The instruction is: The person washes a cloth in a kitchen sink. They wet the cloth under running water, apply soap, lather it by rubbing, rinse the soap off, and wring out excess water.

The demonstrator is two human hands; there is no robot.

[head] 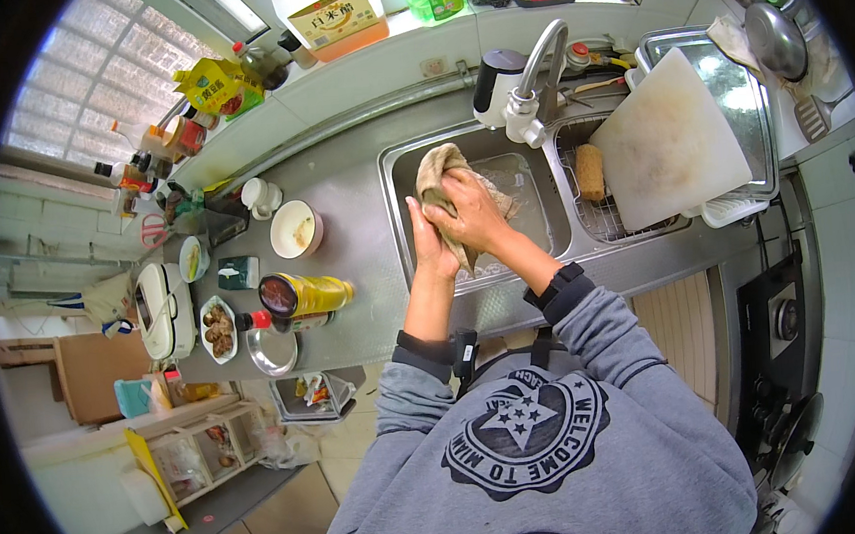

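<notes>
A tan dishcloth [439,168] is bunched between my two hands above the left sink basin [554,208]. My right hand [472,211] grips the cloth from above, fingers curled over its folds. Pressed against the lower left of the bundle is my left hand [432,243], its thumb pointing up along the cloth. One corner of the cloth hangs below my wrists, and another part trails to the right. Shallow water seems to lie in the basin. A curved metal faucet [547,39] with a white spout fitting stands behind the basin, right of my hands.
Right of the basin, a white cutting board [673,142] leans over a wire rack beside a loofah sponge [590,172]. Leftward on the steel counter stand a bowl [297,229], an oil bottle [308,295], a plate of brown food [219,330] and a glass lid [272,350]. Condiment bottles line the sill.
</notes>
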